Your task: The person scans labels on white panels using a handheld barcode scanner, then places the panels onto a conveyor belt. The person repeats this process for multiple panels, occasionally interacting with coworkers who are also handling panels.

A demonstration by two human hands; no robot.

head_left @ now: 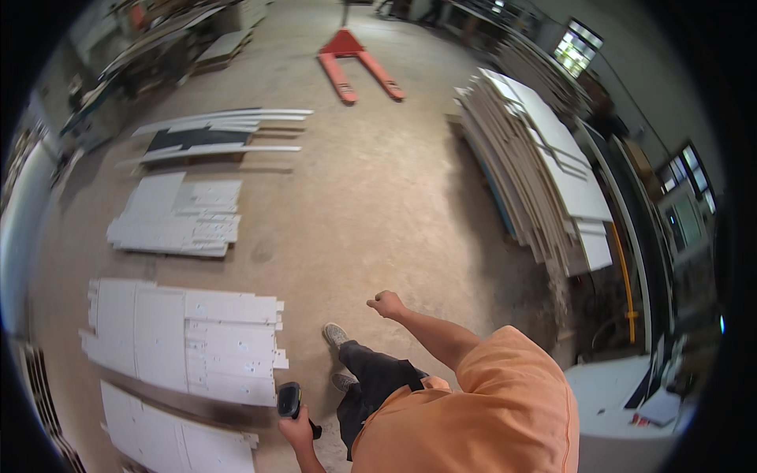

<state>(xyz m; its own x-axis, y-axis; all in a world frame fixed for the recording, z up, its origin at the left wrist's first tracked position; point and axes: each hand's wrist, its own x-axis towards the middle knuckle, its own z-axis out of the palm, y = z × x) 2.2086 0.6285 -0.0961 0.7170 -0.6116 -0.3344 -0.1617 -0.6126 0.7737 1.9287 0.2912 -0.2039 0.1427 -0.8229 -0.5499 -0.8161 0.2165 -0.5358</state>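
Your left hand (pixel 296 430) wraps a handheld scanner (pixel 289 400); right hand (pixel 387 304) curled, nothing visible inside. Jutting white panels (pixel 225 347) could snag scanner.

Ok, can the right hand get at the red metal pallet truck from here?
Probably not: the right hand is well short of the red metal pallet truck, though nothing visible blocks the light-brown floor between.

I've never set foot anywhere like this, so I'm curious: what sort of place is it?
Probably a furniture or panel workshop, or its storage area: low stacks of white boards lie on the left, a taller stack of panels on the right, and a red pallet truck stands ahead.
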